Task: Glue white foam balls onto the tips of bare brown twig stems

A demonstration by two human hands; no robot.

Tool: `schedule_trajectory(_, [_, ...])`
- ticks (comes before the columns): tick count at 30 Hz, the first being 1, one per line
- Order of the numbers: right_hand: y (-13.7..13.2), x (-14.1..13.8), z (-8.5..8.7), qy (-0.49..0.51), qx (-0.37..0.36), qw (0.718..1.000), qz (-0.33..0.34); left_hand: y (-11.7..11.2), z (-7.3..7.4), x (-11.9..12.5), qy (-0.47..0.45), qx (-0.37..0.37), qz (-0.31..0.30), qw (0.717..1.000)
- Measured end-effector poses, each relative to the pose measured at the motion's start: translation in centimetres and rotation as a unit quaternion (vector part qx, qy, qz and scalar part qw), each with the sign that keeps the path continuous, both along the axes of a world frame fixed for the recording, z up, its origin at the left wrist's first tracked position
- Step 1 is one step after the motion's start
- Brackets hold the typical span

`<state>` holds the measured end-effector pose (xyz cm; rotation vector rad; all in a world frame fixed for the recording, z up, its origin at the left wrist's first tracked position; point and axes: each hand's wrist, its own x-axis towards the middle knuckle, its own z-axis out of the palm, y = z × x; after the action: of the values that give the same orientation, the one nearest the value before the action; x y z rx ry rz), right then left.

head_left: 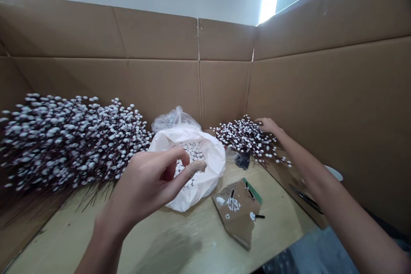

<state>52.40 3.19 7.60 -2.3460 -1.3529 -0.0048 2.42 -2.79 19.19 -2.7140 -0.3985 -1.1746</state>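
My left hand (150, 180) is raised in front of a white plastic bag (213, 147). Its fingers curl in and the index tip comes close to the thumb, which has a tan wrap round its tip; nothing shows between them. Inside the bag lie many small white berry-like balls (194, 150). My right hand (270, 125) reaches to the back right, fingers stretched leftward at the edge of a pile of white-berry branches (239, 135). Its fingertips are partly lost among the berries.
A larger heap of white-berry branches (70, 141) fills the left side. Behind the bag sits a clear plastic bag (176, 120). A cardboard piece (239, 231) with white smears and black sticks lies centre right. Scissors (305, 199) rest under my right forearm. Cardboard walls (160, 81) surround the table.
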Motion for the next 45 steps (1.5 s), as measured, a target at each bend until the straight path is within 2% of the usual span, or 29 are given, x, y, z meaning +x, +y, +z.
schedule_trajectory(3, [1.9, -0.8, -0.9, -0.038, -0.034, 0.999, 0.002, 0.1, -0.1, 0.2, 0.016, -0.033, 0.007, 0.999])
schedule_trajectory(7, [3.9, -2.0, -1.8, -0.053, -0.043, 0.998, -0.008, 0.1, -0.2, 0.3, 0.034, -0.052, 0.005, 0.998])
schedule_trajectory(11, [4.6, -2.4, -1.8, -0.028, -0.01, 0.999, -0.017, 0.2, -0.1, 0.2, 0.045, -0.046, 0.001, 0.998])
schedule_trajectory(14, [4.6, -2.1, -1.1, 0.017, 0.048, 0.998, -0.026, 0.2, 0.0, 0.0, 0.038, -0.048, 0.006, 0.998])
schedule_trajectory(18, [4.4, -1.6, 1.3, 0.105, 0.188, 0.975, -0.059, 0.2, 0.2, -0.4, 0.024, -0.065, 0.012, 0.998])
schedule_trajectory(22, [4.1, -1.5, 5.3, 0.228, 0.349, 0.905, -0.082, 0.2, 0.3, -0.7, 0.014, -0.076, 0.013, 0.997])
schedule_trajectory(25, [3.3, -2.8, 8.3, 0.325, 0.408, 0.853, -0.027, 0.2, 0.3, -0.6, 0.019, -0.087, 0.014, 0.996])
schedule_trajectory(27, [2.4, -4.8, 9.6, 0.373, 0.42, 0.826, 0.035, 0.3, 0.3, -0.3, 0.035, -0.107, 0.015, 0.994])
schedule_trajectory(30, [0.9, -9.4, 10.5, 0.423, 0.409, 0.797, 0.136, 0.8, 0.1, 0.5, 0.058, -0.163, 0.008, 0.985])
schedule_trajectory(35, [-2.0, -19.7, 10.3, 0.46, 0.363, 0.763, 0.273, 2.3, -1.6, 2.9, 0.048, -0.298, -0.033, 0.953])
schedule_trajectory(37, [-3.1, -23.6, 10.1, 0.485, 0.346, 0.732, 0.33, 3.0, -2.8, 3.9, 0.024, -0.352, -0.06, 0.934])
schedule_trajectory(39, [-4.0, -26.8, 9.7, 0.504, 0.334, 0.717, 0.347, 3.5, -4.0, 4.4, 0.005, -0.411, -0.099, 0.906])
schedule_trajectory(42, [-5.0, -29.9, 8.9, 0.513, 0.341, 0.709, 0.343, 3.8, -5.5, 4.4, -0.031, -0.497, -0.159, 0.853])
schedule_trajectory(45, [-5.3, -31.5, 7.8, 0.508, 0.356, 0.71, 0.331, 3.8, -6.7, 3.5, -0.082, -0.55, -0.161, 0.815])
